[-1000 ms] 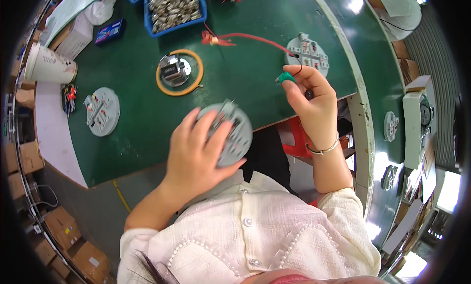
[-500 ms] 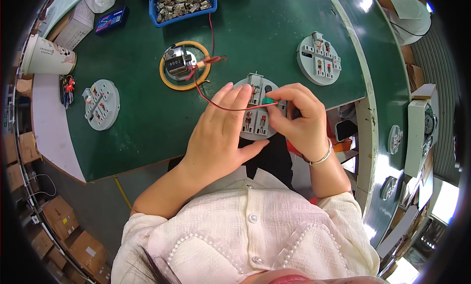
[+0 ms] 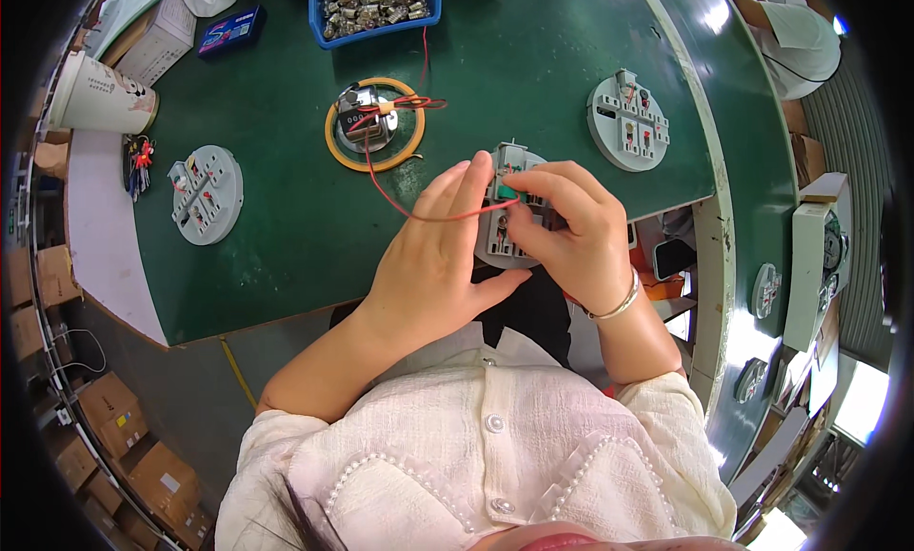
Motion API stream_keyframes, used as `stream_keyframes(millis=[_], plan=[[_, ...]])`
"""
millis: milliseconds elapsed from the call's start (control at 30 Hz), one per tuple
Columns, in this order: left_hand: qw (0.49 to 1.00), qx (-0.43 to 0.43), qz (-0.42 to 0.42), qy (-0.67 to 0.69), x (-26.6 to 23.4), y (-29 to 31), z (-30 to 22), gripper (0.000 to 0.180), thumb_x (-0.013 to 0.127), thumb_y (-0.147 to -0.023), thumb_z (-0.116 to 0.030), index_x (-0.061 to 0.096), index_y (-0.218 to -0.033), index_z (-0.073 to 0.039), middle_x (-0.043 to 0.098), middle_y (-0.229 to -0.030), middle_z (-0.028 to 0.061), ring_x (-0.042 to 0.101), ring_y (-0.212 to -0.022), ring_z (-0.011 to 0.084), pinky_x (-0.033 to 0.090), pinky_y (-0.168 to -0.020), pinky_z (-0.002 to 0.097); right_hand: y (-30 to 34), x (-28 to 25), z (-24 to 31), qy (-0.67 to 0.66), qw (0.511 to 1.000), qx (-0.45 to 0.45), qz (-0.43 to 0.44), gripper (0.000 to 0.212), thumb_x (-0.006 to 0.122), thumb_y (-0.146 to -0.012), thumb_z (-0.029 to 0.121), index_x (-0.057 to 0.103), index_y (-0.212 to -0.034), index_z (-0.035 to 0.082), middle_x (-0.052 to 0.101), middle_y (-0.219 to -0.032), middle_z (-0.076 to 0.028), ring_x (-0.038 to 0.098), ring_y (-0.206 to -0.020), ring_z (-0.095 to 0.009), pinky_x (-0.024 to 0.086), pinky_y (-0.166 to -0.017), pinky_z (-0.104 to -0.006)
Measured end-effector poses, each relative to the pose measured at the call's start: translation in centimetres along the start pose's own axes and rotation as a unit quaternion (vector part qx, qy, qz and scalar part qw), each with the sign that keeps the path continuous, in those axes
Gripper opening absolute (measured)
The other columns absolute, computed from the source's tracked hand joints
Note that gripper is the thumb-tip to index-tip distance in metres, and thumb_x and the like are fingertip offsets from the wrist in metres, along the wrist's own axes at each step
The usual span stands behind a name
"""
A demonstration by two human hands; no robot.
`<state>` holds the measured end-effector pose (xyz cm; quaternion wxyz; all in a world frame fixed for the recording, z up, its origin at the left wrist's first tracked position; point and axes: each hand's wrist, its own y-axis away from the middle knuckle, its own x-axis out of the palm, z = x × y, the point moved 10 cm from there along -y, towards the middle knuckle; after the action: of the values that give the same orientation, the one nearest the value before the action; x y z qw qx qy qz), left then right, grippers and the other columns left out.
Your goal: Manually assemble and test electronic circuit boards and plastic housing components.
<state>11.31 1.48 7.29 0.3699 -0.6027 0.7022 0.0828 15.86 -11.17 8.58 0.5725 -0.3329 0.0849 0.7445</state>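
Observation:
A round grey plastic base (image 3: 505, 256) with raised sockets and small parts is in front of me, partly hidden by both hands. My left hand (image 3: 428, 237) rests along its left side, fingers stretched out and thumb spread near the lower rim. Between the thumb and fingers of my right hand (image 3: 576, 232) is a small green piece (image 3: 508, 192), pinched over the middle of the base. A red wire (image 3: 409, 213) runs from the green piece across my left fingers to a metal tally counter (image 3: 362, 120), which sits inside a yellow ring (image 3: 417, 141).
Similar round bases stand at left (image 3: 208, 195) and right (image 3: 628, 122). A blue bin (image 3: 376, 39) of small metal-and-glass parts is at the back. A paper cup (image 3: 105, 94), a blue box (image 3: 231, 30) and a bundle of leads (image 3: 140, 159) lie left. Another person (image 3: 795, 41) is far right.
My right hand has moved slightly left with the green piece, from the base's right side toward its middle. The whole view has shifted a little.

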Motion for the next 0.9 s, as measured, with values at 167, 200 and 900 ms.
stream_keyframes(millis=[167, 200, 900], plan=[[1.0, -0.004, 0.008, -0.004, 0.1, -0.2, 0.1, 0.123, 0.096, -0.069, -0.019, 0.02, -0.163, 0.004, 0.058, -0.144, 0.0226, 0.054, -0.134, 0.0404, 0.046, -0.112, 0.0479, -0.4, 0.1, 0.2, 0.019, 0.999, -0.023, 0.017, 0.029, 0.076, -0.079, -0.003, 0.076, -0.107, 0.004, 0.071, -0.099, -0.007, 0.065, -0.075, -0.014, 0.053, -0.063, -0.0269], [1.0, -0.005, 0.007, -0.008, 0.0, -0.3, 0.1, 0.123, 0.096, -0.069, -0.019, 0.02, -0.163, 0.004, 0.058, -0.143, 0.0228, 0.054, -0.134, 0.0406, 0.046, -0.111, 0.0479, -0.7, 0.1, 0.4, 0.031, 0.999, -0.025, 0.022, 0.028, 0.076, -0.078, -0.001, 0.076, -0.105, 0.005, 0.072, -0.098, -0.007, 0.067, -0.073, -0.017, 0.054, -0.063, -0.0286], [0.999, 0.0, 0.028, -0.039, 0.5, -0.5, 0.4, 0.105, 0.09, -0.074, -0.025, 0.033, -0.16, -0.003, 0.049, -0.152, 0.0184, 0.047, -0.142, 0.0427, 0.047, -0.113, 0.0466, 2.8, 0.0, 1.3, -0.02, 0.997, -0.067, 0.033, 0.037, 0.078, -0.075, -0.006, 0.077, -0.11, 0.006, 0.071, -0.101, -0.008, 0.065, -0.07, -0.015, 0.051, -0.056, -0.0265]])
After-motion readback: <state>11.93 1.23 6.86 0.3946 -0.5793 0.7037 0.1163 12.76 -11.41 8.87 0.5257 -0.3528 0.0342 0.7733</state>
